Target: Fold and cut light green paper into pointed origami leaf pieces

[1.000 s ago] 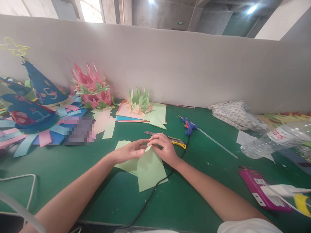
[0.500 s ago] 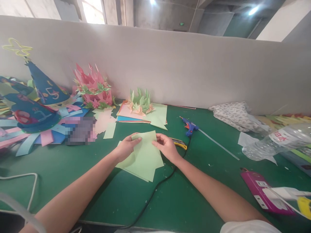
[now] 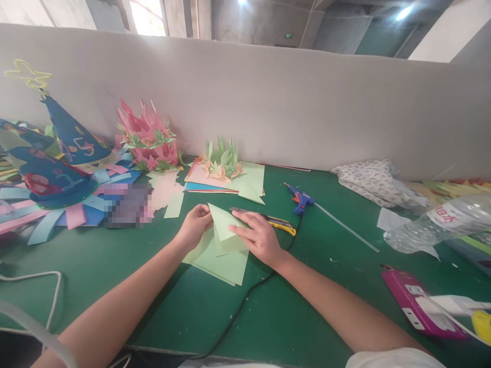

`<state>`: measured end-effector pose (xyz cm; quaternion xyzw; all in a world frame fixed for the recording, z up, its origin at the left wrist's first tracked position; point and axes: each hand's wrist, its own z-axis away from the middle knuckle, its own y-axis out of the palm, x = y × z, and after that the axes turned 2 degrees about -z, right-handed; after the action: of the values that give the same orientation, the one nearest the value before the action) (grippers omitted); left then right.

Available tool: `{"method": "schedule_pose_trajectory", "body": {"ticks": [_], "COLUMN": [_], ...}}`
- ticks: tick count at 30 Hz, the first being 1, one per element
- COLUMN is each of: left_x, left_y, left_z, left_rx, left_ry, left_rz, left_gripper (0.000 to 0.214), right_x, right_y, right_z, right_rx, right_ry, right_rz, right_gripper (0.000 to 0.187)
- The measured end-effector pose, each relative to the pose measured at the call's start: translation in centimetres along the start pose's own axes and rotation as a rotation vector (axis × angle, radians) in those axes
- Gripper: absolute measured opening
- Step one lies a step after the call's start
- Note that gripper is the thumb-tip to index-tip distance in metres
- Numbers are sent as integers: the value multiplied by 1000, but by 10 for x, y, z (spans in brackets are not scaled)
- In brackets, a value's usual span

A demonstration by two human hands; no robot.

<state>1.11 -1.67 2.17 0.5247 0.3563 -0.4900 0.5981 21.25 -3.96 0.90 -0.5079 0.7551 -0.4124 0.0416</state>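
Observation:
A light green paper sheet (image 3: 226,225) is held raised with one corner bent over into a pointed flap. My left hand (image 3: 196,228) pinches its left edge, fingers closed. At the other side my right hand (image 3: 263,239) grips the flap, fingertips on the paper's face; part of its grip is hidden. Beneath the held sheet, more green paper sheets (image 3: 226,268) lie flat on the green table (image 3: 314,291). A yellow utility knife (image 3: 286,226) lies just behind my right hand, partly covered by it.
A blue glue gun (image 3: 302,200) with a long glue stick lies behind the knife; its black cord (image 3: 240,312) crosses the table. Paper crowns (image 3: 222,161) and blue cone hats (image 3: 57,176) stand at the back left. A plastic bottle (image 3: 441,222) and pink power strip (image 3: 418,304) are on the right.
The sheet lay flat-faced between both hands; now it is bent into a folded point. My left hand shifted slightly left, and my right hand turned with its fingers over the flap.

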Motion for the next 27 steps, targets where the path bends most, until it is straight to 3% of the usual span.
{"method": "schedule_pose_trajectory", "body": {"ticks": [7,11,13,16,19,22,27], "left_x": [-4,-4,-3,-2,2,6,8], "left_y": [4,4,4,4,5,7,10], "left_z": [5,6,6,5,5,6,8], "left_rx": [82,62,51,85,110,110,123], "left_ry": [-40,4,58,101,144,189,145], "left_rz": [-27,-164,-200,-202,-271,-364,-402], "left_gripper": [34,37,38,40,39,37,39], "right_x": [-4,3,5,4,-4,-9,-8], "right_y": [2,1,1,0,-1,-1,1], "right_z": [1,-1,-4,-9,-13,-15,-16], "right_rx": [84,132,105,-4,36,155,222], "right_ry": [31,131,247,551,839,963,968], "right_rz": [38,-101,-278,-667,-993,-1035,-915], "right_gripper": [33,29,33,40,43,40,33]}}
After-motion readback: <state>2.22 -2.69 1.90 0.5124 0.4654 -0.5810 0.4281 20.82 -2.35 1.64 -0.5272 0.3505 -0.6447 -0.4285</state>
